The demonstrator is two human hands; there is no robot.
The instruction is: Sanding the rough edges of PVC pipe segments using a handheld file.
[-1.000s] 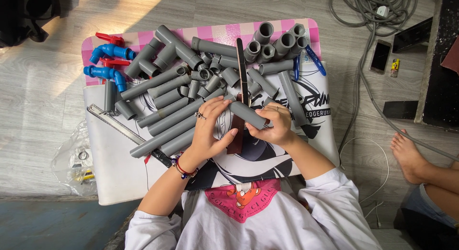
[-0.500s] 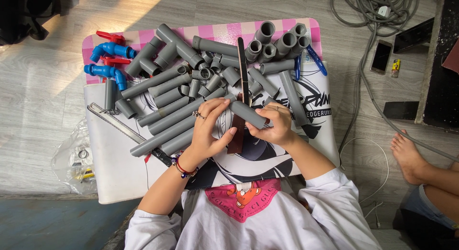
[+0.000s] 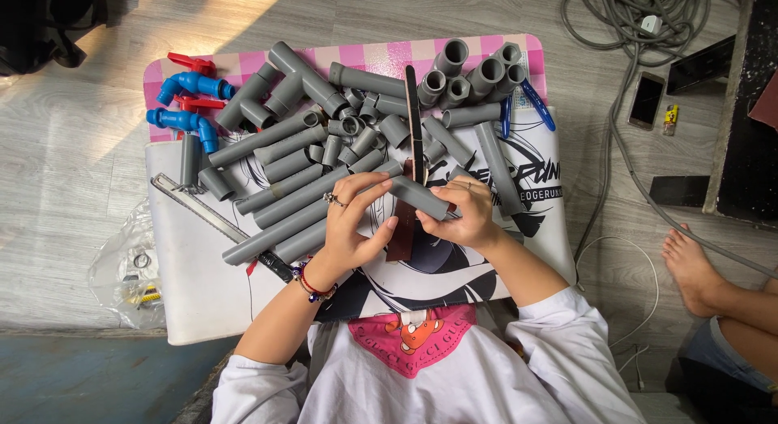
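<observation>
Both hands clamp a short grey pipe piece (image 3: 419,197) mid-bench: left hand (image 3: 352,229), right hand (image 3: 462,217). It looks light, stiff, smooth; best gripped around its barrel.

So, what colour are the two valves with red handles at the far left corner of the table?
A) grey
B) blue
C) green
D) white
B: the two valves lying at the far left corner, beside the heap of grey pipes, have blue bodies.

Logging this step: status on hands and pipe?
Left hand and right hand both grip short grey pipe. Loose pipes crowd the board.
</observation>
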